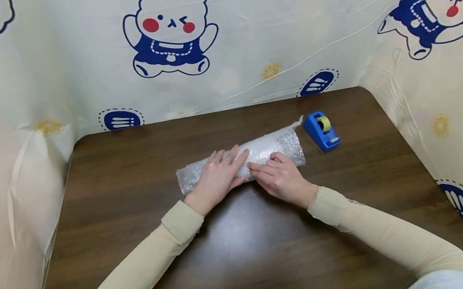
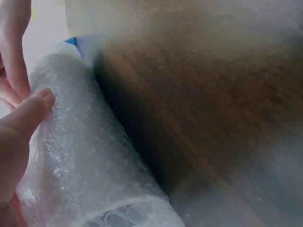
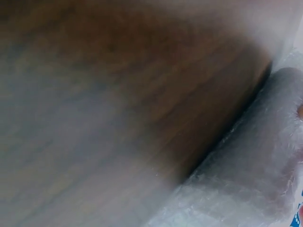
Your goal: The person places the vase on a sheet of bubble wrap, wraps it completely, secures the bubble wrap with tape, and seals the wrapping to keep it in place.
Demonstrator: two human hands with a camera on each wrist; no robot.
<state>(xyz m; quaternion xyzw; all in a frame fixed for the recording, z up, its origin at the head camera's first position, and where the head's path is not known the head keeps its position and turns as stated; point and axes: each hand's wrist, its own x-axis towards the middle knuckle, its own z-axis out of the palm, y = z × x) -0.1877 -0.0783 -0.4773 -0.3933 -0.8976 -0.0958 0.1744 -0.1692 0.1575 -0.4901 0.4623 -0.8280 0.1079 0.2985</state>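
A roll of clear bubble wrap (image 1: 272, 145) lies slantwise on the brown table, with a loose corner sticking out at its right end. My left hand (image 1: 216, 172) rests across the left half of the roll, fingers spread and fairly straight. In the left wrist view the left thumb (image 2: 29, 113) presses on the wrap (image 2: 90, 142). Close beside it, my right hand (image 1: 280, 177) touches the middle of the roll with extended fingertips, its other fingers bent. The fingertips of both hands nearly meet. What lies inside the wrap is hidden.
A blue tape dispenser (image 1: 321, 132) with a yellowish tape roll stands just past the right end of the wrap. The dark wooden table (image 1: 236, 258) has rounded back corners. White printed sheeting (image 1: 244, 28) hangs around the back and sides.
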